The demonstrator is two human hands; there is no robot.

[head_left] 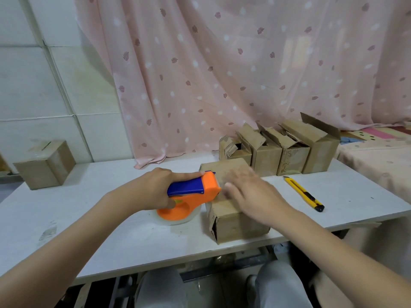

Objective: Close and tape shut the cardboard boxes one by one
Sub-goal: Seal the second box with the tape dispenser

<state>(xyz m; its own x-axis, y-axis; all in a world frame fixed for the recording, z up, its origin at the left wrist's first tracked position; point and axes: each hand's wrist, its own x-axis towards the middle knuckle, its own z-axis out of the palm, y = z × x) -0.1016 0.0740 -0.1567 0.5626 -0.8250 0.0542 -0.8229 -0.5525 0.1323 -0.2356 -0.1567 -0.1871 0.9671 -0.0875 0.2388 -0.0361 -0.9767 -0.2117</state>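
Observation:
A closed cardboard box lies in the middle of the white table. My left hand grips the blue handle of an orange tape dispenser with a clear tape roll, its head against the box's left top edge. My right hand, blurred, lies with straight fingers flat over the top of the box. Behind it stand several cardboard boxes in a row with their flaps open.
A yellow utility knife lies on the table to the right of the box. One closed, taped box sits at the far left corner. A pink curtain hangs behind the table. A bed edge lies at right.

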